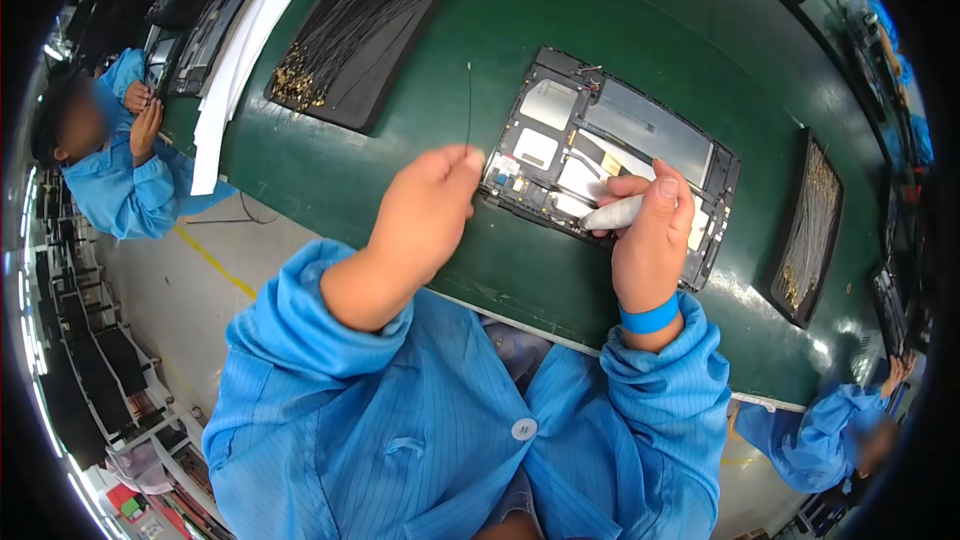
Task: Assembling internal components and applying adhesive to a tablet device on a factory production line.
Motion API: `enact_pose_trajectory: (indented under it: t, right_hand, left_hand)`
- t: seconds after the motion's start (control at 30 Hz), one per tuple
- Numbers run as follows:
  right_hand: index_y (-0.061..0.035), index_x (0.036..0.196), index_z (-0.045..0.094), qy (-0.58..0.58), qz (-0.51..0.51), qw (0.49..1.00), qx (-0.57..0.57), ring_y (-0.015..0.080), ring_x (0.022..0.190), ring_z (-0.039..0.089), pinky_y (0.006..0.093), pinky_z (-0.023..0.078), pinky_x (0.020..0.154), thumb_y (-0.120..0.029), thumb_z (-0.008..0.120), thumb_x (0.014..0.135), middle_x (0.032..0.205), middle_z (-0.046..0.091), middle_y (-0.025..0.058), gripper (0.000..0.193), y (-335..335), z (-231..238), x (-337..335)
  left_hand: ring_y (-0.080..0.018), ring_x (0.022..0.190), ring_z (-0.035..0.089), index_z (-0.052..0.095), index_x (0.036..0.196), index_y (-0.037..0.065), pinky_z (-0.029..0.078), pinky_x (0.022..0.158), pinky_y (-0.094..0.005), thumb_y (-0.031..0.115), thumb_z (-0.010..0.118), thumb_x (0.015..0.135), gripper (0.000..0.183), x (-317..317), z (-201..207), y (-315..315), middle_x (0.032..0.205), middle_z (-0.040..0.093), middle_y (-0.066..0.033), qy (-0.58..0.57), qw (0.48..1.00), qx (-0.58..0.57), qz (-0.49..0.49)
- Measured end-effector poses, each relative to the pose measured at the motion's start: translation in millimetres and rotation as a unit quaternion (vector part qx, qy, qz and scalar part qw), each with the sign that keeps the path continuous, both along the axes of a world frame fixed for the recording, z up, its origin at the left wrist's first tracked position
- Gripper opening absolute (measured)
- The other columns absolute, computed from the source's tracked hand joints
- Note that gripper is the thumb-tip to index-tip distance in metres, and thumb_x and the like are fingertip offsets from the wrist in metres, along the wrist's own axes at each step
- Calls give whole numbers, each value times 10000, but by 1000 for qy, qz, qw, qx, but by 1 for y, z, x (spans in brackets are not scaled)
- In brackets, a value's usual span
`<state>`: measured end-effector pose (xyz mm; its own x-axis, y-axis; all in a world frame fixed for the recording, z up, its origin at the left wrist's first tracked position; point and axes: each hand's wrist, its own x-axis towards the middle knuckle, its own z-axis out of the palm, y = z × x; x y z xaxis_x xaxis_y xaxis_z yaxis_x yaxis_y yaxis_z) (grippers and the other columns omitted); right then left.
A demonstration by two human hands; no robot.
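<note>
My left hand point(430, 205) pinches a thin black cable point(469, 105) between thumb and fingertips. The cable points away from me over the green table, with a small bright end. Just right of it lies an opened tablet-like device point(655, 120), its grey plates, boards and wiring exposed. My right hand point(655, 240), with a blue wristband, rests over the device's near side with fingers curled. A white wrapped, rounded shape point(612, 213) shows at those fingers; I cannot tell whether it is a covered finger or a tool's handle.
At the far left, a black tray point(365, 90) holds many thin cables with gold-coloured ends. Another such tray point(777, 280) stands at the right. White sheets point(218, 130) and further devices lie at the left edge. Co-workers in blue sit at both sides.
</note>
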<state>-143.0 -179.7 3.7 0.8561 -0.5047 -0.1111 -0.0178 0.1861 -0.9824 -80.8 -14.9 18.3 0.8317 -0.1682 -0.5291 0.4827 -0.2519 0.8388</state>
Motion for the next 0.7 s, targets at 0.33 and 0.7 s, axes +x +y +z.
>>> enact_pose_trajectory:
  t: [0.33,0.7]
  right_hand:
    - [-14,1136,290,11,10,1000,-14,156,667,509,258,408,507,-364,323,862,799,528,108,445,0,3,0]
    - [3,1049,489,174,297,903,-257,249,798,557,291,426,713,-249,447,770,864,573,176,378,-12,17,41]
  left_hand:
    - [-72,544,446,541,906,14,367,435,-199,227,457,817,245,-43,4,4,657,482,3,192,967,-36,-166]
    - [-55,506,429,527,791,33,340,416,-180,219,478,813,194,-24,-3,-11,667,459,13,220,965,-76,-119]
